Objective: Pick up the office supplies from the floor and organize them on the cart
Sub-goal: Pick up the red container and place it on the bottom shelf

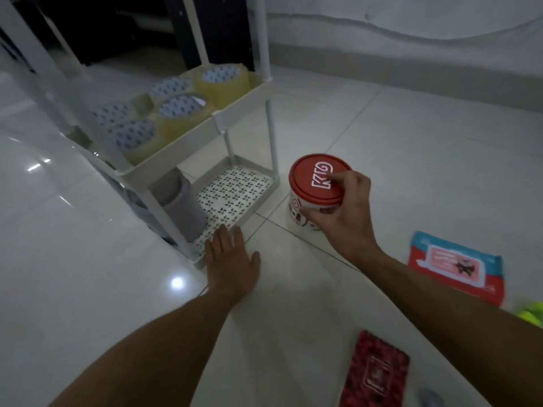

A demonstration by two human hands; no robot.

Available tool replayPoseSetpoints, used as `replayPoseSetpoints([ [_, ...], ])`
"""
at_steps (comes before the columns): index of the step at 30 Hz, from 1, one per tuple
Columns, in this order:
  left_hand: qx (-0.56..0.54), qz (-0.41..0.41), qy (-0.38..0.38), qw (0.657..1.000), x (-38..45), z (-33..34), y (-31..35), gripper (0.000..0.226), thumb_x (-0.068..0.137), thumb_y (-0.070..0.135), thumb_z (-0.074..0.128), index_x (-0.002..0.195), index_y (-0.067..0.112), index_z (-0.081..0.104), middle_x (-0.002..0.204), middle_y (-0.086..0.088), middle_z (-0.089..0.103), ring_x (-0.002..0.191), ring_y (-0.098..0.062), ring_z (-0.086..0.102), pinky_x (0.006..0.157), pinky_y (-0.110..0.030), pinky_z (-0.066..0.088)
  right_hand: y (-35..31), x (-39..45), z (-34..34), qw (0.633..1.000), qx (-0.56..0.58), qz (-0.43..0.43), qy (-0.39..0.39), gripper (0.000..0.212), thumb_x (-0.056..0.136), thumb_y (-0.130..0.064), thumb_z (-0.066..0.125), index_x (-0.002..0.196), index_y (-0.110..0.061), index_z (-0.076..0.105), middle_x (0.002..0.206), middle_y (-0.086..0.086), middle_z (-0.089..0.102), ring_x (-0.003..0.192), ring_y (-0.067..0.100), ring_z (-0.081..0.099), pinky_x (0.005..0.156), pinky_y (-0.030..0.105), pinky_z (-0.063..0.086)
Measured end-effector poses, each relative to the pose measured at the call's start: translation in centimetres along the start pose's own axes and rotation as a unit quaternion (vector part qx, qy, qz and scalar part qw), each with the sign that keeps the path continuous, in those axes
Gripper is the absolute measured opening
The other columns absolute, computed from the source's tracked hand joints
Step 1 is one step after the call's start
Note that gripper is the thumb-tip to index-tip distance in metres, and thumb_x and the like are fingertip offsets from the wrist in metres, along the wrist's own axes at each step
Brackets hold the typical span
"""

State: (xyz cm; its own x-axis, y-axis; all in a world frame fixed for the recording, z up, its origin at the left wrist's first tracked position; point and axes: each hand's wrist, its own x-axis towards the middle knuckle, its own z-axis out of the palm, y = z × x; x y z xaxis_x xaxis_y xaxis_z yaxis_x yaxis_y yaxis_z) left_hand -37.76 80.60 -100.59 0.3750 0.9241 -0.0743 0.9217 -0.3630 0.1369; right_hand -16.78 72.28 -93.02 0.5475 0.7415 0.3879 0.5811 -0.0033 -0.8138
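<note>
Head view shows the red-lidded tub (pixel 316 189) grasped by the right hand (pixel 342 214), with the thumb curled under its near side and the fingers hooked over the lid rim. Whether the tub is lifted or resting on the floor (pixel 411 148) cannot be told; it sits just beside the far corner of the cart (pixel 241 92). The left hand (pixel 232 259) is flat and relaxed, fingers straight, laid against the near rim of the bottom tray (pixel 235 192), holding nothing.

The step in hand is judged to be the placing of the tub on the cart. Ahead of the left fingertips the patterned floor of the bottom tray is bare, while a grey cylinder (pixel 182 204) stands further to that hand's left. The shelf above is filled with tape rolls (pixel 173 113), so the bare patch is the likelier spot.

For a clean placement, the tub should be kept upright and carried across from the right hand's side, over the tray's low wall and between the thin posts. The cart is best steadied by the left hand so that it is not nudged away.

To the right of the right forearm a red and blue packet (pixel 458 265) lies on the floor, and nearer the body a dark red pack (pixel 376 371) waits to be collected.
</note>
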Motion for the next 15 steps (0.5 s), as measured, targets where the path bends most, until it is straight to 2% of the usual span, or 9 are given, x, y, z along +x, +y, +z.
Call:
replayPoseSetpoints([
  [2,0.000,0.021,0.027,0.999,-0.1,0.8,-0.8,0.076,0.097,0.059,0.024,0.157,0.014,0.011,0.164,-0.013,-0.007,0.151,-0.028,-0.011,0.121,-0.043,-0.011,-0.6,1.3,2.9,1.000,0.012,-0.001,-0.014,0.080,0.063,-0.021,0.092,0.129,-0.019,0.046,0.139,0.006,0.032,0.121,0.006,0.038,0.091,-0.004,0.035],
  [5,0.004,0.042,0.041,0.998,0.0,1.5,-1.7,0.075,0.097,0.063,0.017,0.156,0.017,0.014,0.165,-0.009,-0.007,0.151,-0.026,-0.012,0.119,-0.040,-0.013,-1.4,2.8,6.8,0.999,0.028,-0.016,-0.026,0.081,0.064,-0.024,0.091,0.130,-0.017,0.046,0.139,0.008,0.032,0.124,0.009,0.038,0.093,-0.003,0.035],
  [8,-0.019,0.047,0.061,0.997,0.1,1.9,-2.2,0.069,0.096,0.063,0.022,0.152,0.023,0.023,0.164,-0.006,0.004,0.151,-0.025,-0.001,0.121,-0.041,-0.004,-1.9,4.0,10.2,0.998,0.052,-0.023,-0.038,0.081,0.065,-0.025,0.091,0.131,-0.015,0.045,0.139,0.009,0.032,0.124,0.011,0.040,0.097,0.001,0.038],
  [12,-0.045,0.039,0.078,0.995,0.3,2.0,-2.2,0.058,0.094,0.060,0.032,0.142,0.028,0.039,0.158,-0.005,0.022,0.146,-0.025,0.018,0.120,-0.043,0.014,-2.1,4.5,14.2,0.993,0.074,-0.038,-0.082,0.082,0.063,-0.025,0.091,0.131,-0.020,0.045,0.138,0.006,0.031,0.127,0.016,0.042,0.105,0.023,0.047],
  [15,-0.039,0.043,0.083,0.995,0.5,2.0,-2.2,0.055,0.093,0.057,0.035,0.138,0.026,0.042,0.156,-0.007,0.026,0.142,-0.026,0.022,0.119,-0.044,0.017,-2.2,5.2,16.7,0.991,0.074,-0.052,-0.101,0.083,0.063,-0.025,0.090,0.133,-0.020,0.045,0.139,0.006,0.031,0.127,0.018,0.042,0.104,0.017,0.042],
])
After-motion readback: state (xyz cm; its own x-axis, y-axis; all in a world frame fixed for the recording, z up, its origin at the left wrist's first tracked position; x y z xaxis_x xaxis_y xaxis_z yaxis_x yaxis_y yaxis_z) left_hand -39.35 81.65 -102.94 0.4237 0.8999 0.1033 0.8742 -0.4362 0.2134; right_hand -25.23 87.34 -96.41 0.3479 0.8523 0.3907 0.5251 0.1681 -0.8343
